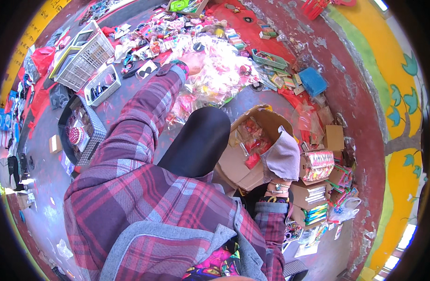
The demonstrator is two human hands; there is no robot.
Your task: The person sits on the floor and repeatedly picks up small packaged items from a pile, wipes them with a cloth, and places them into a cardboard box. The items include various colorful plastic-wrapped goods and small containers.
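Plaid shirt (172,196) frames left hand (194,62) at clear packets (224,70), right hand (277,184) under grey cloth (281,157), fingers' grip unclear.

A knee (201,138) stands between left sleeve (142,110) and open carton (268,121).

On the left stand two pale baskets (94,61) and one dark basket (98,127); far right, one green basket (272,63) and one blue container (313,82); near right, one large open carton (233,164).

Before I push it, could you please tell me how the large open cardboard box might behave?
The cardboard box will probably flex, given its thin walls. It's likely light for its size, with bare surface showing around the packets.
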